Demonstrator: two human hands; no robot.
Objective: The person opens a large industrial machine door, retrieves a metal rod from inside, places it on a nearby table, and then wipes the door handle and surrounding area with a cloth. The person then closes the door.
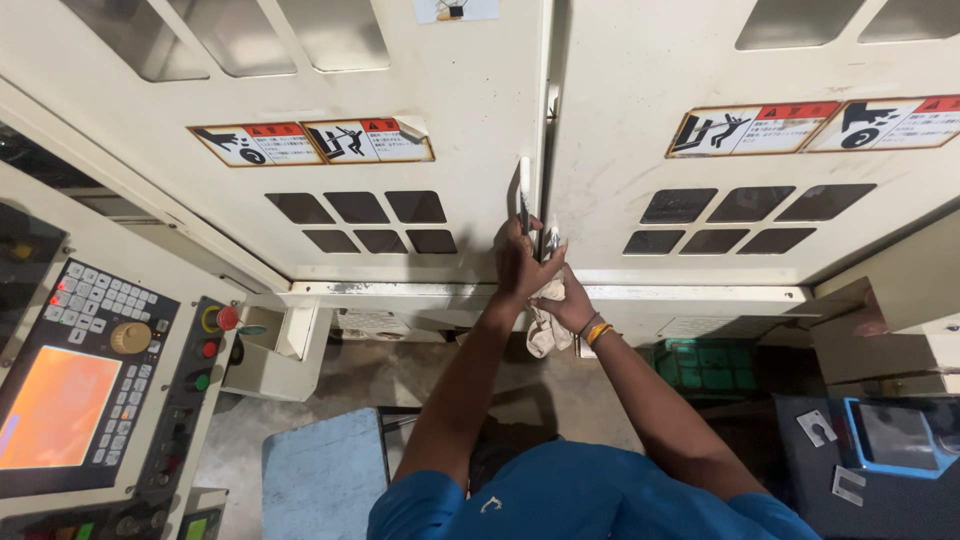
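At far left the control panel (pixel 95 385), with its orange screen (pixel 55 405) and red stop button (pixel 227 318), stands well apart from the work and is cut off by the frame edge. At the seam between the two cream machine doors, the left hand (pixel 520 262) has its grip closed around the lower end of the vertical door handle (pixel 524 185), fingers wrapped and pressed together. Just right of it, and touching it, the right hand (pixel 572 305) pinches a pale cloth (pixel 545 328), which hangs bunched below both hands, near the doors' bottom rail. Risks, as judged: both hands sit at the door seam, so a finger could be nipped if the doors shift; the loose cloth could snag in the gap or on the handle; a slip of the left grip could drive the knuckles against the panel. Not determinable: whether the doors are latched or ajar, what small metal part shows between the hands, and how much of the cloth lies inside the right palm. At right, the blue tray (pixel 900 435) and the green crate (pixel 710 365) are dim and partly cut off.
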